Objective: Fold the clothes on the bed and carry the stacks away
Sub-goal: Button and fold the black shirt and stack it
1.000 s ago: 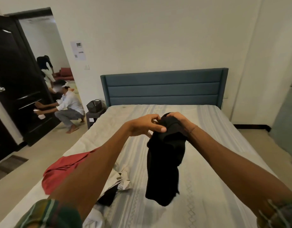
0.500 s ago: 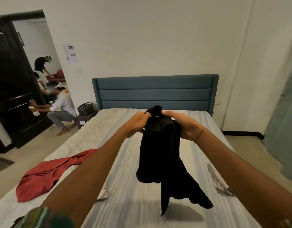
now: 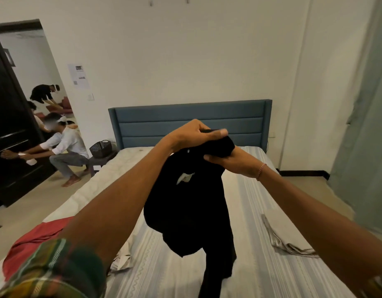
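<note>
Raised higher: black garment [image 3: 185,203] gripped by left hand [image 3: 194,134], right hand [image 3: 226,160], hiding mid-bed [image 3: 261,265].

A bed [image 3: 250,265] with a blue padded headboard [image 3: 185,123] was covered by a pale striped sheet. A red garment [image 3: 33,239] was left crumpled at its left edge, a grey cloth [image 3: 282,239] lay near the right edge, and a pale crumpled piece [image 3: 121,261] was seen just beside the red one.
</note>
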### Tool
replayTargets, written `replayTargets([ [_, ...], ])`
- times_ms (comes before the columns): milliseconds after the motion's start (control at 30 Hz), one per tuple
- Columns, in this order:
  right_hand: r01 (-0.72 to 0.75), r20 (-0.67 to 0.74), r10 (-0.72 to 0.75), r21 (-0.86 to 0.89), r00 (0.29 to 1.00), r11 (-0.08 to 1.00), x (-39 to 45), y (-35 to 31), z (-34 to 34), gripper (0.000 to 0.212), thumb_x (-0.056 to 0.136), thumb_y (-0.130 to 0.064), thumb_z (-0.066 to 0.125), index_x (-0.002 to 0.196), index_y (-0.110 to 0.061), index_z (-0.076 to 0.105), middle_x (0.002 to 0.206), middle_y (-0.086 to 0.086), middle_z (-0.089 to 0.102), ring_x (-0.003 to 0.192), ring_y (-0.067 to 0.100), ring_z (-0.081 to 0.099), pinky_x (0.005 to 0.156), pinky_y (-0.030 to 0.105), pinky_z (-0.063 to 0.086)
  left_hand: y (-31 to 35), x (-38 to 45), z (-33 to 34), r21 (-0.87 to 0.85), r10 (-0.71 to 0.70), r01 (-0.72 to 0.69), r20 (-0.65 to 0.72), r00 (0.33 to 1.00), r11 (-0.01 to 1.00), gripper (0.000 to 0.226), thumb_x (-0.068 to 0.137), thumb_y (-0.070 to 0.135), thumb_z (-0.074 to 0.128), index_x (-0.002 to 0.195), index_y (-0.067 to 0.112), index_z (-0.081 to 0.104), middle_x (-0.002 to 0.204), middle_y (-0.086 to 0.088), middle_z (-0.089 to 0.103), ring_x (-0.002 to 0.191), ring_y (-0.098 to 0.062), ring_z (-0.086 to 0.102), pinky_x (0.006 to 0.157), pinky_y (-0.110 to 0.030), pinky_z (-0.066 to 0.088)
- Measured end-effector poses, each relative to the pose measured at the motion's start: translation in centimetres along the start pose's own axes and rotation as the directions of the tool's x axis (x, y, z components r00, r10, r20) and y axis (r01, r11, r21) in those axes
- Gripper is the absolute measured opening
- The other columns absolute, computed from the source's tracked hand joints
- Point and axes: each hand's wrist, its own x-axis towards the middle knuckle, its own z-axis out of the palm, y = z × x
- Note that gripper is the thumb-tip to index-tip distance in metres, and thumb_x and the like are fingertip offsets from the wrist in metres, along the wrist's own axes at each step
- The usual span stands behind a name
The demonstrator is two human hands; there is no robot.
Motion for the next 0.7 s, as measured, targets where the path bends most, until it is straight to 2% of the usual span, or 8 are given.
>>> replayTargets([
  [100, -0.019, -0.161, -0.007, -0.163, 0.987, 0.986, 0.8, -0.3, 0.7, 0.017, 0.102, -0.013, 0.057, 0.118, -0.017, 0.058, 0.109, 0.013, 0.067, 0.101, 0.029, 0.066, 0.087, 0.036, 0.058, -0.5, 0.2, -1.1, 0.109, 0.092, -0.097, 0.05, 0.994, 0.989, 0.049, 0.077, 0.045, 0.084, 0.09, 0.001, 0.065, 0.075, -0.005, 0.064, 0.066, -0.011, 0.059, 0.064, -0.025, 0.048],
  [200, -0.048, -0.373, -0.037, -0.216, 0.927, 0.975, 1.2, -0.7, 1.1, 0.013, 0.102, -0.009, 0.053, 0.104, -0.006, 0.066, 0.097, 0.01, 0.068, 0.091, 0.025, 0.065, 0.079, 0.031, 0.053, -2.5, -0.2, -1.9, 0.202, 0.058, -0.073, 0.078, 0.995, 0.977, 0.04, 0.074, 0.029, 0.088, 0.096, 0.012, 0.06, 0.092, -0.004, 0.067, 0.081, -0.014, 0.063, 0.071, -0.027, 0.051],
  [233, -0.036, -0.439, -0.043, -0.169, 0.897, 0.985, 1.5, -0.7, 1.1, 0.014, 0.102, -0.006, 0.052, 0.099, -0.009, 0.065, 0.093, 0.007, 0.067, 0.088, 0.02, 0.063, 0.08, 0.031, 0.051, -3.9, -0.5, -1.8, 0.185, 0.012, -0.028, 0.085, 0.996, 0.982, 0.038, 0.077, 0.026, 0.086, 0.101, 0.013, 0.06, 0.098, -0.005, 0.067, 0.088, -0.017, 0.065, 0.073, -0.027, 0.052],
  [300, -0.093, -0.542, 0.145, 0.123, 0.828, 0.988, 1.3, -1.6, 1.1, 0.02, 0.105, -0.009, 0.046, 0.094, -0.016, 0.061, 0.093, 0.002, 0.065, 0.091, 0.015, 0.062, 0.087, 0.033, 0.05, -7.0, -1.4, -0.7, 0.045, -0.092, 0.085, 0.164, 0.982, 0.995, 0.036, 0.085, 0.023, 0.08, 0.114, 0.013, 0.062, 0.111, -0.008, 0.068, 0.102, -0.023, 0.067, 0.079, -0.029, 0.056],
  [400, -0.137, -0.513, 0.389, 0.461, 0.765, 0.877, 1.5, -2.0, 0.8, 0.021, 0.106, -0.014, 0.039, 0.102, -0.017, 0.059, 0.102, 0.006, 0.064, 0.098, 0.021, 0.062, 0.103, 0.04, 0.049, -11.0, -3.4, 2.7, -0.169, -0.143, 0.199, 0.298, 0.944, 0.965, 0.036, 0.095, 0.027, 0.069, 0.129, 0.016, 0.062, 0.124, -0.007, 0.069, 0.117, -0.023, 0.064, 0.1, -0.036, 0.051],
  [467, -0.103, -0.534, 0.425, 0.53, 0.731, 0.842, 1.7, -2.7, 0.9, 0.026, 0.103, -0.01, 0.038, 0.116, -0.012, 0.06, 0.11, 0.009, 0.065, 0.101, 0.024, 0.062, 0.103, 0.041, 0.05, -12.0, -4.2, 5.0, -0.294, -0.093, 0.194, 0.325, 0.941, 0.936, 0.038, 0.096, 0.027, 0.068, 0.132, 0.015, 0.061, 0.131, -0.006, 0.065, 0.125, -0.022, 0.059, 0.11, -0.038, 0.044],
  [600, -0.008, -0.553, 0.428, 0.606, 0.715, 0.796, 1.5, -3.8, 1.8, 0.026, 0.102, -0.009, 0.036, 0.098, -0.019, 0.059, 0.102, 0.005, 0.065, 0.091, 0.019, 0.062, 0.077, 0.03, 0.052, -10.5, -3.8, 7.3, -0.416, -0.008, 0.089, 0.191, 0.981, 0.905, 0.052, 0.089, 0.023, 0.074, 0.133, 0.022, 0.047, 0.142, -0.007, 0.053, 0.135, -0.029, 0.051, 0.115, -0.047, 0.04],
  [700, 0.04, -0.576, 0.403, 0.606, 0.711, 0.795, 1.0, -4.0, 2.0, 0.029, 0.104, -0.014, 0.032, 0.101, -0.018, 0.061, 0.103, 0.006, 0.066, 0.093, 0.019, 0.061, 0.075, 0.028, 0.051, -9.7, -2.9, 7.5, -0.569, -0.055, 0.126, 0.14, 0.989, 0.813, 0.094, 0.08, 0.03, 0.081, 0.152, 0.032, 0.02, 0.149, 0.003, 0.04, 0.137, -0.036, 0.048, 0.112, -0.052, 0.043],
])
